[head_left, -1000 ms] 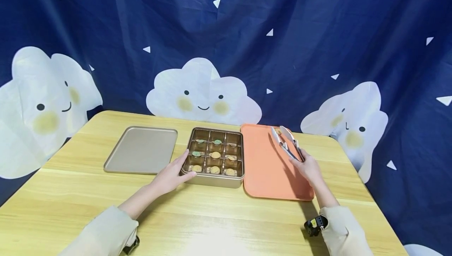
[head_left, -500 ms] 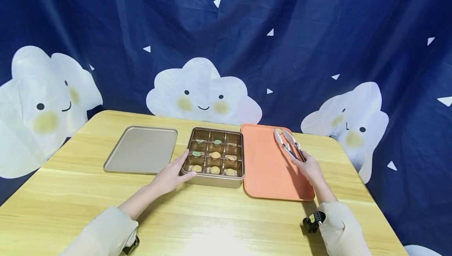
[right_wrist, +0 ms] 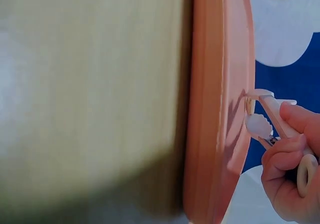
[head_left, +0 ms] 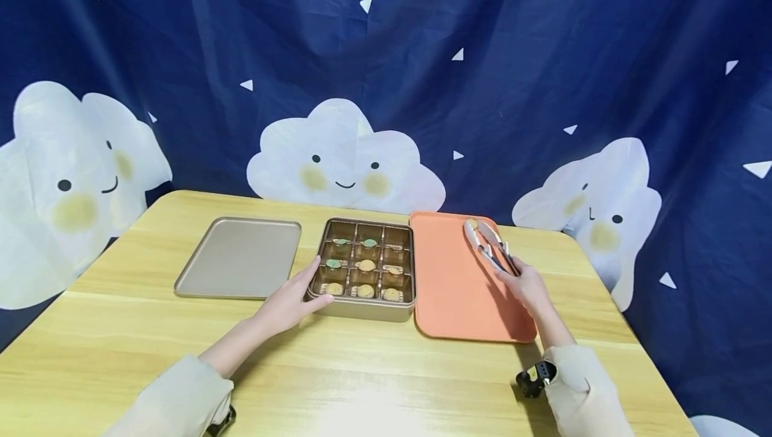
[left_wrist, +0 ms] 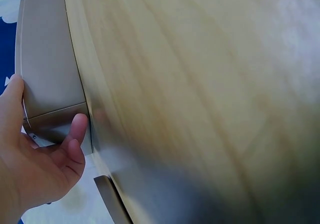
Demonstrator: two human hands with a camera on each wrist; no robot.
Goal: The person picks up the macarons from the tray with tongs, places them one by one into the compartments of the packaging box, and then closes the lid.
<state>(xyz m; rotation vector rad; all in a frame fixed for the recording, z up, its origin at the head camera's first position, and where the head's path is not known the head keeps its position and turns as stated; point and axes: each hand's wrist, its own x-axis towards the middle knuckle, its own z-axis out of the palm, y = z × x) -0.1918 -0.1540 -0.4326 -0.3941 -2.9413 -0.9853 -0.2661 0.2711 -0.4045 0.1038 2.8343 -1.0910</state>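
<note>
Wooden worktop (head_left: 289,370) and navy cloud-print curtain (head_left: 416,28): tongs (right_wrist: 278,116) held at a round tan cookie (head_left: 472,223)

Three smiling white clouds (head_left: 346,149) are printed on the curtain, which is hung behind the worktop's far edge. Near the middle of the worktop is set a square bronze-coloured tin (head_left: 368,309), fitted with a brown nine-compartment insert (head_left: 355,232). Along the tin's near edge, one of three tan cookies (head_left: 364,291) is seen in each compartment. In the middle row, a green cookie (head_left: 334,264) is placed at the left and tan ones at the centre and right; in the far row, green is shown left and centre, while the right compartment is unclear.

The tin's near left corner is spanned by the left hand (head_left: 289,304), thumb and relaxed fingers apart, the thumb laid along the near wall. Just beside the tin's right edge is placed an orange tray (head_left: 458,309). By the right hand (head_left: 525,284), above the tray's right edge, the tongs are gripped in curled fingers. Their scalloped tips are parted, one on either side of the round tan cookie near the tray's far edge; whether it is clamped cannot be told. To the tin's left, inside the worktop's far left corner, a flat bronze-coloured lid (head_left: 241,259) is laid.
</note>
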